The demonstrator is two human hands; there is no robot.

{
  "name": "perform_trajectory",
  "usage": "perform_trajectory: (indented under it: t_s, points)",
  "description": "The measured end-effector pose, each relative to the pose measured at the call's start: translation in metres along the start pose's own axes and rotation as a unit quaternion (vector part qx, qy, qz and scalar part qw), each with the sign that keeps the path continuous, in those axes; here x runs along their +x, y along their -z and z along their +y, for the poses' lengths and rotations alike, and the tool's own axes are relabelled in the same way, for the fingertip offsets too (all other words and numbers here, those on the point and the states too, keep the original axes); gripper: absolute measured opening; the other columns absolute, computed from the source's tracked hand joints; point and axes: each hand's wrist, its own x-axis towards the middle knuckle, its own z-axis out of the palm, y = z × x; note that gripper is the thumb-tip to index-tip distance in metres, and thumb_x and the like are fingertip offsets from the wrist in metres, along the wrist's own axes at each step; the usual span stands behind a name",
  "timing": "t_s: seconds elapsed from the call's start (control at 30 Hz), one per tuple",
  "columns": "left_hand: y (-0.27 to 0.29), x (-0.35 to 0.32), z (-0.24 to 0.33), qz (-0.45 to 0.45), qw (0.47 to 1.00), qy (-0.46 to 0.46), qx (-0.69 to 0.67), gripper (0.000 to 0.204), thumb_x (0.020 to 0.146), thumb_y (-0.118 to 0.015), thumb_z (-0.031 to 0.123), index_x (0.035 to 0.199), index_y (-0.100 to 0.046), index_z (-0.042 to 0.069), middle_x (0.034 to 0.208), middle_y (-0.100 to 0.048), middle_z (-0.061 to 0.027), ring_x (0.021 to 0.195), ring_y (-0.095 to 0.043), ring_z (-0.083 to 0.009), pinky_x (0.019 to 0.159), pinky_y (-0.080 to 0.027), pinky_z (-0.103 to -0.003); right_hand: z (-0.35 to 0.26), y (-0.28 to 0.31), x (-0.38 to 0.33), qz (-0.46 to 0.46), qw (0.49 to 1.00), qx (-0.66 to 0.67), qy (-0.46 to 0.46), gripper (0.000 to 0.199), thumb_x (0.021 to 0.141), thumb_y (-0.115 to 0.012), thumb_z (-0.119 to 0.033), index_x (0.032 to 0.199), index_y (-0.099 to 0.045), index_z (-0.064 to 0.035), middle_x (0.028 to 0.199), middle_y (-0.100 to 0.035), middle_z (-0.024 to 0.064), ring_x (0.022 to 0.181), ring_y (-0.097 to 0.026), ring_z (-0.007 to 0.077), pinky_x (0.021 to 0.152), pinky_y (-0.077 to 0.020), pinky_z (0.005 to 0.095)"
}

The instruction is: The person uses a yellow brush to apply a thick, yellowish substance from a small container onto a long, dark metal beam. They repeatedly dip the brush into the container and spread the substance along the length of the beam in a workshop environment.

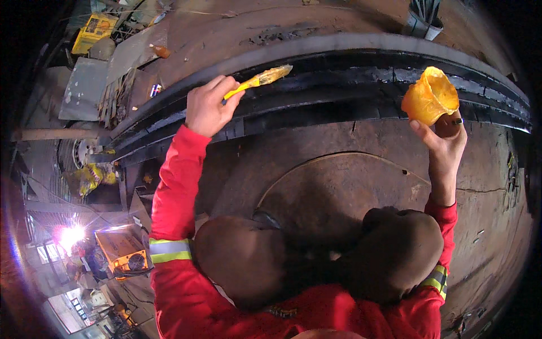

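Observation:
My left hand (212, 105) is closed round the yellow handle of a paintbrush (261, 79). Its bristle end, smeared yellowish, points right over the dark metal beams (316, 85). On the right, my right hand (443, 138) grips a crumpled orange-yellow cup (427, 100) from below. The cup leans, its open mouth facing up and right; what is inside does not show clearly. Brush and cup are well apart. The long black beams run across in front of me, beneath both hands, with glossy patches on their surface.
A bright welding glare (71, 236) shines at lower left, beside an orange machine (121, 252). A yellow case (95, 34) and metal sheets (84, 89) lie far left. At the far right stands a bucket (423, 25) of rods. A thin cable (333, 154) curves over the floor.

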Motion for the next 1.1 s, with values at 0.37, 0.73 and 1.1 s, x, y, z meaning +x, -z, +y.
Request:
perform_trajectory:
  t_s: [0.37,0.73,1.1]
  points:
    - [0.023,-0.003,-0.016,-0.060,0.983,-0.104,0.137,0.016,0.081,-0.070,0.020,0.087,-0.058,0.012,0.071,-0.050,-0.0063,0.061,-0.059,-0.0274,0.052,-0.045,-0.039,0.003,0.002,-0.003,0.003,1.000,-0.005,0.010,0.064,0.067,-0.085,-0.005,0.123,-0.054,0.0050,0.117,-0.063,0.0120,0.109,-0.061,0.0207,0.100,-0.0439,0.0336]
    - [-0.017,0.051,0.031,-0.012,0.989,-0.125,0.074,0.014,0.080,-0.073,0.013,0.087,-0.062,0.008,0.075,-0.063,-0.0085,0.062,-0.063,-0.0289,0.052,-0.048,-0.037,-0.002,0.004,-0.003,0.017,1.000,0.001,0.025,0.064,0.067,-0.085,-0.006,0.122,-0.055,0.0060,0.117,-0.063,0.0120,0.110,-0.060,0.0207,0.102,-0.0420,0.0348]
    - [-0.013,0.007,0.043,0.081,0.995,0.042,0.048,0.017,0.083,-0.070,0.014,0.086,-0.054,0.008,0.064,-0.060,-0.0134,0.059,-0.062,-0.0349,0.051,-0.047,-0.042,-0.003,-0.002,-0.003,0.012,1.000,0.012,0.019,0.063,0.067,-0.085,-0.005,0.122,-0.055,0.0043,0.117,-0.063,0.0109,0.111,-0.060,0.0204,0.102,-0.0416,0.0341]
